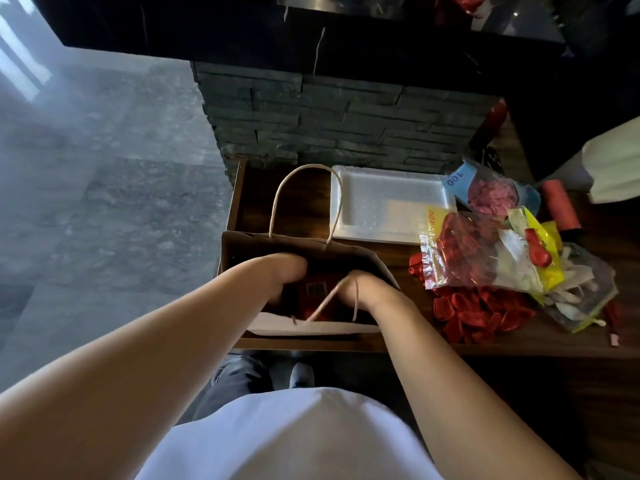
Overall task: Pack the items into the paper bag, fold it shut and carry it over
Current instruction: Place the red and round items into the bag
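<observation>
A brown paper bag (pixel 249 245) with cord handles stands open on the left end of a dark wooden table (pixel 519 336). Both my hands reach down into its mouth. My left hand (pixel 289 270) and my right hand (pixel 363 289) are around a red packet with a barcode (pixel 311 292) inside the bag; the fingers are hidden by the bag. Whether they grip the packet I cannot tell. To the right lie a clear packet of red balloons (pixel 460 251), a packet of pink balloons (pixel 491 195), a packet of white balloons (pixel 578 292) and loose red balloons (pixel 478 313).
A white foam tray (pixel 388 202) lies behind the bag against a dark stone wall (pixel 346 116). A red roll (pixel 561 206) lies at the far right near a white folded thing (pixel 613 164). Grey tiled floor (pixel 104 202) spreads to the left of the table.
</observation>
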Tool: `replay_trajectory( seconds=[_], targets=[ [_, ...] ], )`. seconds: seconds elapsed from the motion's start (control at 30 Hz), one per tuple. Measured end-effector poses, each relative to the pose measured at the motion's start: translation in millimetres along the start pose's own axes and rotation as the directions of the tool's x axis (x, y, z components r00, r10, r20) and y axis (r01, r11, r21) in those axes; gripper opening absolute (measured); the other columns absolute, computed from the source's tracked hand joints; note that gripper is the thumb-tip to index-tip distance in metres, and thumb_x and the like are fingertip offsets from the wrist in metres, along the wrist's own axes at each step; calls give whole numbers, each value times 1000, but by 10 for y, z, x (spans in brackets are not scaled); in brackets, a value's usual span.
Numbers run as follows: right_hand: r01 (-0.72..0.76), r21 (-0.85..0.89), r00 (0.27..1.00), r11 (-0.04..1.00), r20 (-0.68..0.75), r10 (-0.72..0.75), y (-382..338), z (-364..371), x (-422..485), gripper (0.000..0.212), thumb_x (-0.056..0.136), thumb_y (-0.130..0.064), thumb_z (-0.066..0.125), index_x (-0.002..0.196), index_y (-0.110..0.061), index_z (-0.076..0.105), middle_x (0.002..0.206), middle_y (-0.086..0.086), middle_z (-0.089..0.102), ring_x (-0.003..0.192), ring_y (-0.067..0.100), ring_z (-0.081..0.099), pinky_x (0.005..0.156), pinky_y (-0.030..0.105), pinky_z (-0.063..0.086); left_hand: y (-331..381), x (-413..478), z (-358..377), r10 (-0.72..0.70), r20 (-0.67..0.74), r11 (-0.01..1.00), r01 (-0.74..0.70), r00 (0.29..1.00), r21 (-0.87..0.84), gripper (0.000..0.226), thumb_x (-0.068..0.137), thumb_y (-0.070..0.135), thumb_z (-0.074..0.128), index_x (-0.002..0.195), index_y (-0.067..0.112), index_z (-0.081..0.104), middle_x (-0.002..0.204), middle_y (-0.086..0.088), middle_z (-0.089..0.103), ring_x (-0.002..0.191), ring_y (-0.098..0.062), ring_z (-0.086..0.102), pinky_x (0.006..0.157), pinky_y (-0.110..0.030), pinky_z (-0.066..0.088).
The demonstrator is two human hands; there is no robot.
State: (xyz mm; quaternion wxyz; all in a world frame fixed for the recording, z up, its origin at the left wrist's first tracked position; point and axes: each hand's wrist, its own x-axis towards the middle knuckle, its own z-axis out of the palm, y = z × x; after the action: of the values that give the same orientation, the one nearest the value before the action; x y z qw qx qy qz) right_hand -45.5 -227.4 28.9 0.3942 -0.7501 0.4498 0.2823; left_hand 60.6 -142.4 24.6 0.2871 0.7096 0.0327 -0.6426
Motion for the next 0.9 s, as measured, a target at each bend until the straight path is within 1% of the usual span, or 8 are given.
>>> replay_trajectory(
  seconds=[0.13,0.23,0.37,0.5,0.57,0.67,0.77,0.9],
  targets=[
    [6,-141,1000,990,-29,-10,-4,-15,32,19,95,-21,47,96,-10,62,90,10,59,96,28,58,80,33,43,11,10,-187,-38,-19,999,39,999,33,17,95,18,48,92,5,59,85,-16,68,75,-30,67,61,-37,53],
    [110,-241,993,964,-24,-119,-72,-37,21,16,93,-17,51,104,-10,61,88,7,59,83,23,58,77,32,48,9,58,-308,-22,-87,997,28,996,70,17,95,18,49,94,6,60,85,-16,69,74,-29,68,59,-36,52],
    [187,-229,982,955,84,-172,-207,11,169,40,92,-12,52,132,-13,52,125,13,59,114,29,57,91,32,48,36,130,-288,1,-117,989,16,993,147,22,95,25,48,95,8,62,86,-14,68,73,-26,67,61,-34,53],
    [80,16,994,997,74,-81,-104,110,257,39,94,-15,50,132,-3,55,136,20,55,125,29,52,52,9,46,34,176,-136,-22,-63,961,39,998,274,29,94,30,48,100,8,66,90,-13,70,73,-25,68,64,-32,56],
    [25,25,1000,999,15,-25,-77,106,313,40,98,-19,44,134,-3,52,138,18,53,128,28,49,68,12,47,10,186,-91,-7,-56,957,23,998,289,35,93,31,52,114,7,65,105,-16,70,88,-29,69,78,-38,57],
    [31,-256,990,966,143,6,-134,90,410,49,95,-30,49,140,-14,44,145,12,46,131,28,44,103,28,36,-62,209,-67,16,-62,977,-2,998,214,41,96,32,48,126,7,59,119,-20,66,103,-33,65,98,-45,50],
    [114,-505,981,855,195,-16,-100,83,407,66,84,-36,64,144,-23,39,146,8,44,131,28,44,104,34,36,-121,268,-101,-1,-71,998,6,997,68,43,93,39,54,124,9,61,109,-16,70,100,-32,67,97,-45,50],
    [111,-515,970,850,243,21,18,79,458,66,87,-36,60,146,-19,36,148,11,42,132,30,42,107,37,35,-191,341,-168,-33,-47,998,31,998,-48,49,89,44,59,120,8,64,104,-15,71,94,-31,68,94,-42,51]
  ],
)
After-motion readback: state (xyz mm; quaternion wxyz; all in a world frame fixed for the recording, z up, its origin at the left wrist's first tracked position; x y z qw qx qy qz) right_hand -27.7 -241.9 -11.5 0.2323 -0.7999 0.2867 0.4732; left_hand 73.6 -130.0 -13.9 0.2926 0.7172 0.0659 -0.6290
